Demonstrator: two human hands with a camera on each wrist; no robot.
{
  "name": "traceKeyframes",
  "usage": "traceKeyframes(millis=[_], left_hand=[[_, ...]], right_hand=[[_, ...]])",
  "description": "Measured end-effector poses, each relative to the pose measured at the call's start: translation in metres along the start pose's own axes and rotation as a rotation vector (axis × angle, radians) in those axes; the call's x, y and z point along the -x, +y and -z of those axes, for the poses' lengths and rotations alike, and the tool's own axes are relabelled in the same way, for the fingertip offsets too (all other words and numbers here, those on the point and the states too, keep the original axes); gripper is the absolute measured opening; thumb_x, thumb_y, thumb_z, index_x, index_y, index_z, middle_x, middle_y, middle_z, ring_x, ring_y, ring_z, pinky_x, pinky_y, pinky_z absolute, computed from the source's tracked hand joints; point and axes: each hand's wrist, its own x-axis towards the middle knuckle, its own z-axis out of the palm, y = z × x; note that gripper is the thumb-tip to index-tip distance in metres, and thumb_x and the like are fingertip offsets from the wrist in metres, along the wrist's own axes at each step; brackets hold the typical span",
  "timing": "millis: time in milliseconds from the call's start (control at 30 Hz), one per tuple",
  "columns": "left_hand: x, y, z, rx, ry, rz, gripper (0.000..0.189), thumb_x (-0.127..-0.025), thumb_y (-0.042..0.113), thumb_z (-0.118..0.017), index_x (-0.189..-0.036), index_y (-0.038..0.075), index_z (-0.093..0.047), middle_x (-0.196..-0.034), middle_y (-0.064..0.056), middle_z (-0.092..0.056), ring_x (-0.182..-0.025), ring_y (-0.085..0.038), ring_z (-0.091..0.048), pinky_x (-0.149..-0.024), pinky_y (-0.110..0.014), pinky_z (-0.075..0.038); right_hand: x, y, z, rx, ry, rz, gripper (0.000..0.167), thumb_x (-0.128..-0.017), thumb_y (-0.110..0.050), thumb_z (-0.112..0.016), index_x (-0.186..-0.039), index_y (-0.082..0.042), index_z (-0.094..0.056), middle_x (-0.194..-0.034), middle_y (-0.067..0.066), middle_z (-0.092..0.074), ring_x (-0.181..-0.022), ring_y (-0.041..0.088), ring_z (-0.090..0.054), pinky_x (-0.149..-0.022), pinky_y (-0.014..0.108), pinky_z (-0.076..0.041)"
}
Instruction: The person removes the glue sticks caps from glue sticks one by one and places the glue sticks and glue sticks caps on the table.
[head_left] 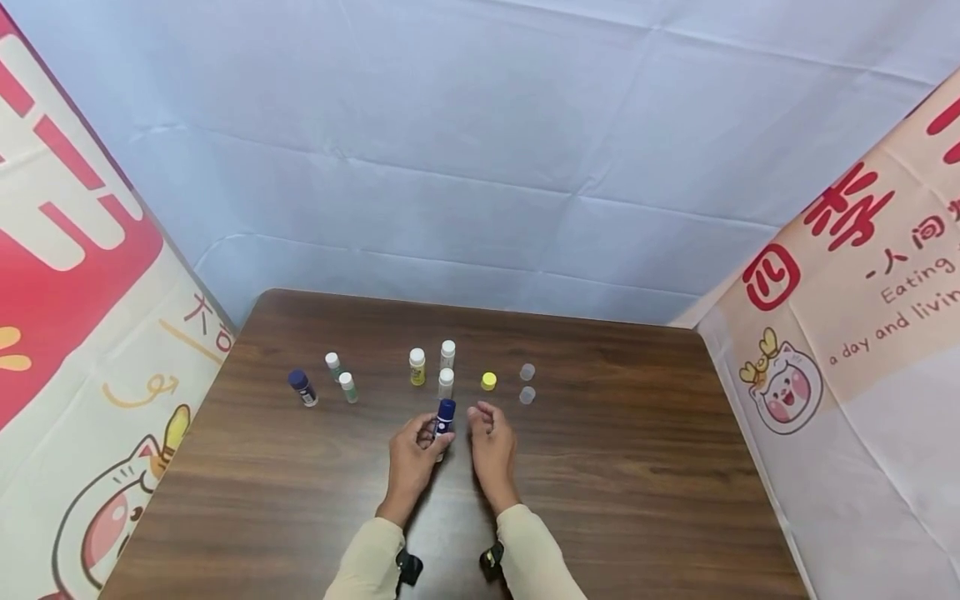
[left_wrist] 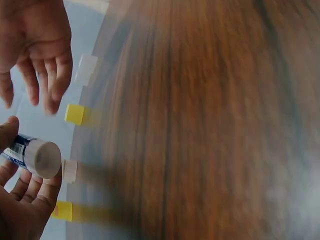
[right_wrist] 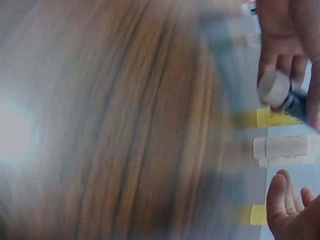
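Observation:
My left hand (head_left: 409, 460) holds a small tube (head_left: 446, 410) with a navy blue cap, thumb and fingers curled round it. In the left wrist view the tube's round white base (left_wrist: 46, 159) faces the camera, beside a blue and white label. My right hand (head_left: 494, 457) is a little to the right of the tube, apart from it, its fingers loosely bent with nothing in them. Just beyond the tube stand two white bottles (head_left: 446, 383) and a yellow bottle (head_left: 417, 369) with a white cap.
A yellow-topped piece (head_left: 488, 381) and two small translucent pieces (head_left: 527, 395) lie beyond my right hand. Farther left are another navy-capped tube (head_left: 302, 387) and two green bottles (head_left: 348, 387) with white caps. Behind the wooden table (head_left: 637, 467) hangs a pale cloth (head_left: 465, 225).

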Motion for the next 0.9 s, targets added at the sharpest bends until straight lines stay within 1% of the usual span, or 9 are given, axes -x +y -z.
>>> traceKeyframes(millis=[133,200,267,367,500,567,600,733,900], left_hand=[[-0.001,0.002,-0.006,-0.032,-0.018,-0.024,0.035,-0.072,0.008,-0.084,-0.102,0.0,-0.069,-0.077,-0.006,-0.064,-0.065,-0.014,-0.059,-0.056,-0.022,-0.052],[-0.001,0.003,-0.008,-0.071,-0.014,-0.043,0.035,-0.071,0.011,-0.085,-0.101,0.0,-0.07,-0.076,-0.004,-0.063,-0.064,-0.013,-0.058,-0.055,-0.022,-0.05],[-0.001,0.004,-0.011,-0.124,-0.01,-0.058,0.036,-0.069,0.015,-0.087,-0.099,0.002,-0.071,-0.075,-0.002,-0.062,-0.064,-0.012,-0.056,-0.056,-0.022,-0.049],[0.001,0.005,-0.014,-0.206,-0.016,-0.082,0.037,-0.068,0.019,-0.088,-0.098,0.006,-0.071,-0.075,0.001,-0.059,-0.065,-0.01,-0.054,-0.057,-0.023,-0.046],[0.004,0.005,-0.019,-0.314,-0.022,-0.116,0.036,-0.068,0.021,-0.089,-0.097,0.01,-0.07,-0.075,0.003,-0.054,-0.066,-0.011,-0.051,-0.06,-0.027,-0.043],[0.006,0.005,-0.02,-0.371,-0.02,-0.143,0.036,-0.068,0.021,-0.088,-0.097,0.011,-0.069,-0.076,0.003,-0.053,-0.067,-0.012,-0.05,-0.061,-0.028,-0.043],[0.007,0.005,-0.021,-0.395,-0.017,-0.158,0.036,-0.069,0.021,-0.088,-0.098,0.011,-0.069,-0.078,0.002,-0.053,-0.068,-0.013,-0.051,-0.061,-0.03,-0.043],[0.008,0.006,-0.02,-0.479,-0.003,-0.207,0.035,-0.07,0.022,-0.087,-0.098,0.012,-0.069,-0.082,0.0,-0.054,-0.072,-0.016,-0.052,-0.063,-0.033,-0.044],[0.01,0.006,-0.02,-0.543,0.019,-0.259,0.033,-0.07,0.017,-0.087,-0.096,0.012,-0.068,-0.084,-0.002,-0.053,-0.076,-0.02,-0.053,-0.064,-0.036,-0.046]], right_hand=[[0.004,-0.005,-0.001,-0.203,-0.026,-0.075,0.029,-0.099,-0.018,-0.056,-0.113,0.006,-0.062,-0.1,0.023,-0.068,-0.084,0.036,-0.066,-0.067,0.04,-0.056],[0.004,-0.007,-0.002,-0.255,-0.029,-0.093,0.028,-0.098,-0.015,-0.056,-0.112,0.008,-0.062,-0.1,0.025,-0.067,-0.084,0.035,-0.065,-0.066,0.04,-0.056],[0.004,-0.01,-0.002,-0.265,-0.023,-0.104,0.027,-0.097,-0.013,-0.059,-0.111,0.01,-0.063,-0.099,0.024,-0.068,-0.084,0.031,-0.065,-0.066,0.036,-0.056],[0.007,-0.026,0.002,-0.275,-0.011,-0.122,0.027,-0.094,-0.011,-0.063,-0.11,0.011,-0.065,-0.098,0.023,-0.069,-0.085,0.023,-0.065,-0.069,0.028,-0.054],[0.006,-0.022,0.0,-0.3,0.012,-0.164,0.032,-0.089,-0.015,-0.07,-0.108,0.01,-0.067,-0.097,0.018,-0.071,-0.081,0.011,-0.064,-0.065,0.02,-0.052],[0.003,-0.012,-0.003,-0.344,0.018,-0.193,0.035,-0.087,-0.016,-0.072,-0.109,0.011,-0.066,-0.095,0.016,-0.071,-0.078,0.008,-0.064,-0.062,0.018,-0.051],[0.001,-0.006,-0.005,-0.371,0.021,-0.208,0.036,-0.086,-0.016,-0.073,-0.109,0.011,-0.066,-0.094,0.015,-0.071,-0.076,0.007,-0.063,-0.06,0.017,-0.05],[0.003,-0.007,-0.007,-0.469,0.021,-0.251,0.037,-0.085,-0.007,-0.072,-0.11,0.017,-0.061,-0.091,0.016,-0.07,-0.071,0.007,-0.063,-0.058,0.017,-0.05],[0.004,-0.006,-0.009,-0.496,0.03,-0.299,0.033,-0.084,-0.005,-0.073,-0.106,0.017,-0.063,-0.086,0.012,-0.07,-0.067,0.007,-0.062,-0.055,0.018,-0.051]])
